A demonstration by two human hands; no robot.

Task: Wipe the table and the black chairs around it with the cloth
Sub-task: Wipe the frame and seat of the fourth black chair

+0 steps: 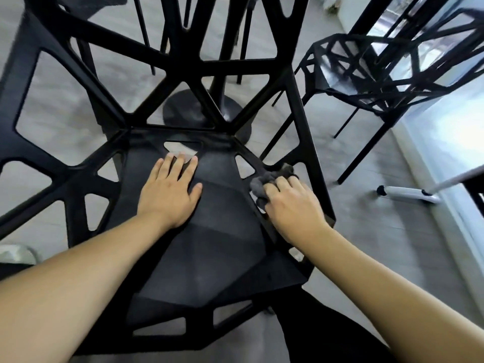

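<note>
Grey, crumpled cloth is bunched under the curled fingers of the right hand, pressed on the right edge strut of the black chair. Left hand lies flat, fingers spread, on its smooth faceted seat. Angular cut-outs pierce the frame. A second chair, somewhat blurred, stands beyond on grey floor.

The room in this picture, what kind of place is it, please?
Probably a dining area in a home or a cafe. Several matching black chairs stand on a grey wood-look floor around a round pedestal table base, beside a bright window.
</note>
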